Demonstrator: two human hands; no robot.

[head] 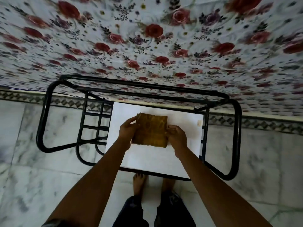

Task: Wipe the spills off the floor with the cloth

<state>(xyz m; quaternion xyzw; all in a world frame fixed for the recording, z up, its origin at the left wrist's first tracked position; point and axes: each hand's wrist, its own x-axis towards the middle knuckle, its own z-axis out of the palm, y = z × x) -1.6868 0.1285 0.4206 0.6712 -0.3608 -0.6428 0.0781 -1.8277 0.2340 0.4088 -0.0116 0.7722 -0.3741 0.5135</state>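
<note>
A folded mustard-brown cloth (150, 131) lies on the white top of a small table (185, 128) in front of me. My left hand (127, 130) grips the cloth's left edge, thumb on top. My right hand (177, 136) grips its right edge, thumb on the upper face. Both arms reach forward from the bottom of the view. The marble floor (41, 177) around the table is white with grey veins; I can make out no spill on it.
The table has a black tubular metal frame (237, 136) with looped legs and a side rack (93, 125). A bed with a floral sheet (147, 38) fills the far half. My bare feet (139, 182) stand at the table's near edge.
</note>
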